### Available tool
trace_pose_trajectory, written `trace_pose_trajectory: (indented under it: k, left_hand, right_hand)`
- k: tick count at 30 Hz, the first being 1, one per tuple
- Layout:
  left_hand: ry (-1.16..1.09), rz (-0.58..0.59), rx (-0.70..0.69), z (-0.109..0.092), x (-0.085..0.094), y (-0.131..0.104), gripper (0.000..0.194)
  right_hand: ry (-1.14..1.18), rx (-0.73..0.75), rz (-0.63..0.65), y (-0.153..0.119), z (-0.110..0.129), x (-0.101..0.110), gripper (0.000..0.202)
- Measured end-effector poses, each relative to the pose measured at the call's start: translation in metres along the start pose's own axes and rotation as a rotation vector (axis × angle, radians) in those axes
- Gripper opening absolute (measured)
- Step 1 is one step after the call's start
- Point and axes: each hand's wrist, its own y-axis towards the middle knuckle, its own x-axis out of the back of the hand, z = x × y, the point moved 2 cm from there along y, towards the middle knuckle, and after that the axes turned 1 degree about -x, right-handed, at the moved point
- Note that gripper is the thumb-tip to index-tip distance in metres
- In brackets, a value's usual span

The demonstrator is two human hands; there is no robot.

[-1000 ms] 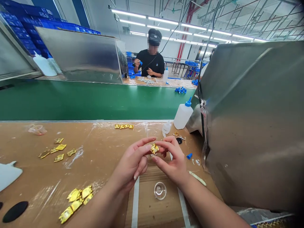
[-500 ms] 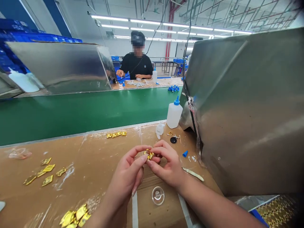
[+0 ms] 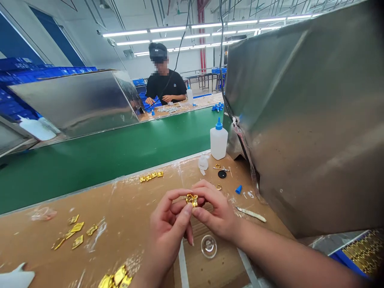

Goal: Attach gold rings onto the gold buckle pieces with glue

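Both hands meet over the near middle of the bench. Pinched between their fingertips is a small shiny gold-coloured piece (image 3: pixel 192 200) with a hollow, curvy outline. My left hand (image 3: pixel 172 218) holds its left side between thumb and forefinger; my right hand (image 3: pixel 216 208) grips the right side, fingers curled behind it. Below them sits a small clear round dish (image 3: pixel 209 246). Just beyond the right hand lies a gold ring (image 3: pixel 219 187). A short row of gold pieces (image 3: pixel 151 176) rests farther back, while loose gold pieces (image 3: pixel 77 227) and a gold pile (image 3: pixel 115 278) lie to the left.
A white bottle with a blue tip (image 3: pixel 219 140) stands by the green belt (image 3: pixel 120 150). A big metal panel (image 3: pixel 303 128) borders the right side. Near it are a black disc (image 3: pixel 222 174), a blue cap (image 3: pixel 238 189) and a pale-handled knife (image 3: pixel 251 214). Across the belt sits a co-worker (image 3: pixel 166 86).
The view has tilted and shifted. The gold piece has turned between my fingers, showing more of its hollow side. A gold ring now shows beyond my right hand.
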Motion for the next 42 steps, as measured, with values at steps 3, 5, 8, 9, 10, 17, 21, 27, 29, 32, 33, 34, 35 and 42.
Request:
trace_pose_trajectory:
  k: [3, 5, 8, 9, 10, 17, 21, 27, 29, 32, 33, 34, 35, 42]
  left_hand:
    - [-0.006, -0.013, -0.010, 0.000, 0.001, -0.002, 0.029]
    - [-0.012, -0.002, -0.012, 0.001, 0.003, -0.002, 0.028]
    - [-0.004, 0.022, -0.018, 0.001, 0.009, 0.001, 0.023]
    - [0.001, 0.025, -0.021, 0.001, 0.011, 0.003, 0.021]
    - [0.002, 0.027, -0.023, 0.001, 0.013, 0.005, 0.019]
    - [-0.035, 0.013, -0.032, -0.002, 0.017, 0.009, 0.017]
    - [0.014, -0.053, -0.027, -0.003, 0.019, 0.007, 0.028]
    - [0.036, -0.079, -0.037, -0.004, 0.017, 0.004, 0.031]
    - [0.024, -0.087, -0.032, -0.004, 0.016, 0.003, 0.031]
    - [0.005, -0.093, -0.039, -0.002, 0.017, 0.003, 0.032]
    - [0.001, -0.094, -0.046, -0.001, 0.017, 0.003, 0.032]
    - [-0.001, -0.096, -0.056, 0.000, 0.017, 0.003, 0.032]
    - [-0.001, -0.100, -0.066, 0.000, 0.017, 0.002, 0.033]
    - [-0.011, -0.248, -0.112, -0.002, 0.008, -0.003, 0.042]
  right_hand:
    - [0.001, 0.026, 0.012, 0.000, 0.000, 0.000, 0.029]
    - [-0.019, 0.033, 0.032, 0.001, 0.001, 0.001, 0.029]
    - [-0.078, 0.040, 0.103, 0.002, 0.003, 0.003, 0.029]
    - [-0.099, 0.044, 0.132, 0.003, 0.004, 0.004, 0.030]
    - [-0.118, 0.051, 0.157, 0.003, 0.004, 0.005, 0.031]
    - [-0.149, 0.093, 0.189, 0.004, 0.001, 0.005, 0.035]
    - [-0.069, 0.117, 0.107, 0.006, 0.001, 0.006, 0.032]
    - [0.110, 0.051, -0.035, 0.009, 0.002, 0.007, 0.021]
    - [0.142, 0.019, -0.040, 0.010, 0.002, 0.008, 0.019]
    - [0.130, 0.029, -0.024, 0.011, 0.003, 0.009, 0.018]
    - [0.125, 0.038, -0.013, 0.011, 0.003, 0.009, 0.019]
    - [0.128, 0.044, 0.003, 0.011, 0.004, 0.009, 0.019]
    - [0.137, 0.048, 0.022, 0.012, 0.005, 0.009, 0.019]
    - [0.158, 0.087, 0.072, 0.011, 0.009, 0.007, 0.027]
